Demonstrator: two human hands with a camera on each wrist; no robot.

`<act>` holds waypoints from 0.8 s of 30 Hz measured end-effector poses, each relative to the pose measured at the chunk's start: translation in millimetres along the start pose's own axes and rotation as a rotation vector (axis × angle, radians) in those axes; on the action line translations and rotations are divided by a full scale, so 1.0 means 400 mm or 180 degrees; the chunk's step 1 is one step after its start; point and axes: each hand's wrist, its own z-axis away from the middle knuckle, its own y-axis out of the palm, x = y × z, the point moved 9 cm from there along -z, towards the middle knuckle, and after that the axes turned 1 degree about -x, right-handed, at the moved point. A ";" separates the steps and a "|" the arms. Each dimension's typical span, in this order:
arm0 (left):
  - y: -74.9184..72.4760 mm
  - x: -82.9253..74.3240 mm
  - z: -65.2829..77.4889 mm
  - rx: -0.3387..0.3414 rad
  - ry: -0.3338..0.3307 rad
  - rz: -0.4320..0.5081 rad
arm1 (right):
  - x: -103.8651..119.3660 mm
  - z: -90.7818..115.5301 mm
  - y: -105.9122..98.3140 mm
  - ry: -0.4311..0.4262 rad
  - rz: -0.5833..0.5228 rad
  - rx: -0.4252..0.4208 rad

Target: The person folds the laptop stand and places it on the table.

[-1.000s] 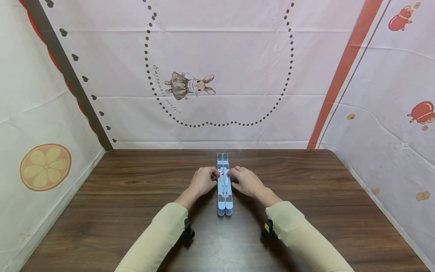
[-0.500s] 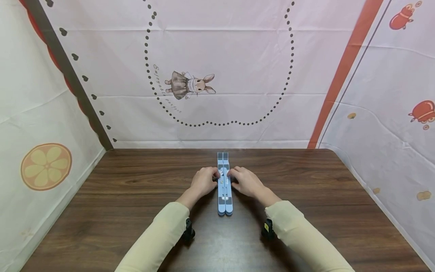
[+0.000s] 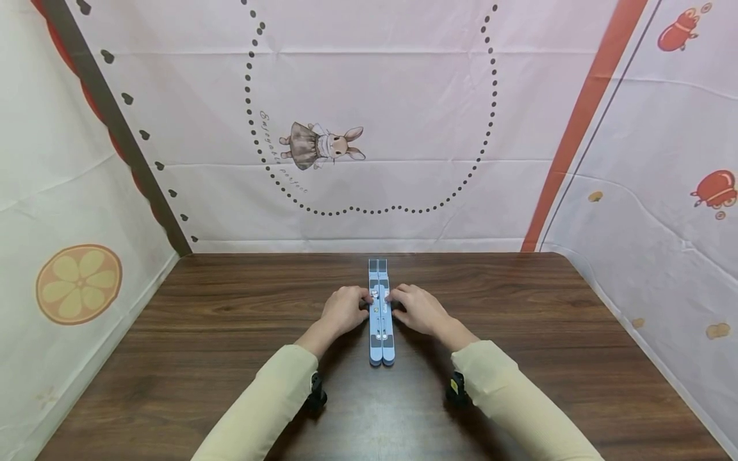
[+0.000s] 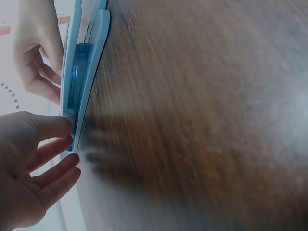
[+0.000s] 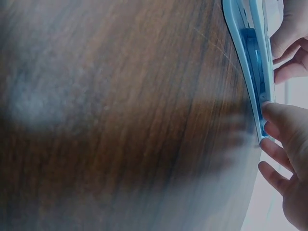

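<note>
A light-blue folding laptop stand (image 3: 381, 323) lies lengthwise on the table, its two long bars side by side, with dark grey pads and small printed stickers on top. At its left edge, my left hand (image 3: 344, 308) holds the upper bar between thumb and fingers. My right hand (image 3: 419, 308) grips the opposite edge at about the same height. In the left wrist view, the stand (image 4: 99, 36) shows an upper and a lower bar with a narrow wedge of space between them. Seen from the right wrist, the thumb of the right hand (image 5: 291, 144) lies against the stand's side.
The brown wood-grain table (image 3: 230, 288) spreads out around the stand. A printed cloth (image 3: 403, 128) with a rabbit picture rises behind the far edge, and more cloth hangs at both sides. Black wrist cameras (image 3: 457, 389) sit below the cuffs.
The stand's upper bars have come down toward the lower ones, so the gap at the near end has narrowed. Both hands keep their hold in nearly the same place.
</note>
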 end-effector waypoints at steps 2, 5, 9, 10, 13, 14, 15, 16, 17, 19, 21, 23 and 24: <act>-0.001 0.000 0.003 0.0010 0.0024 0.0012 | -0.002 0.002 0.000 0.0035 -0.0021 0.0032; -0.005 -0.003 0.006 -0.0003 0.0083 0.0018 | -0.005 0.004 0.000 0.0089 -0.0045 0.0071; -0.010 -0.008 0.011 -0.0008 0.0179 -0.0003 | -0.003 0.007 -0.001 0.0079 -0.0065 0.0100; -0.010 -0.009 0.013 0.0004 0.0201 -0.0023 | -0.002 0.007 -0.002 0.0068 -0.0062 0.0108; -0.009 -0.012 0.018 0.0053 0.0263 -0.0077 | 0.000 0.008 -0.002 0.0051 -0.0045 0.0157; -0.010 -0.013 0.020 0.0066 0.0275 -0.0090 | 0.001 0.009 -0.003 0.0046 -0.0049 0.0168; -0.011 -0.014 0.022 0.0071 0.0285 -0.0113 | 0.002 0.009 -0.004 0.0046 -0.0039 0.0182; -0.013 -0.014 0.025 0.0069 0.0298 -0.0130 | 0.003 0.010 -0.007 0.0054 -0.0033 0.0202; -0.016 -0.015 0.027 0.0056 0.0311 -0.0135 | 0.003 0.010 -0.009 0.0065 -0.0026 0.0223; -0.025 -0.015 0.032 0.0014 0.0340 -0.0150 | 0.005 0.012 -0.019 0.0061 0.0002 0.0219; -0.037 -0.014 0.038 -0.0053 0.0392 -0.0186 | 0.007 0.013 -0.030 0.0048 0.0034 0.0178; -0.049 -0.011 0.046 -0.0107 0.0429 -0.0217 | 0.008 0.016 -0.046 0.0016 0.0062 0.0079; -0.055 -0.008 0.050 -0.0135 0.0441 -0.0233 | 0.009 0.018 -0.054 -0.0009 0.0080 0.0013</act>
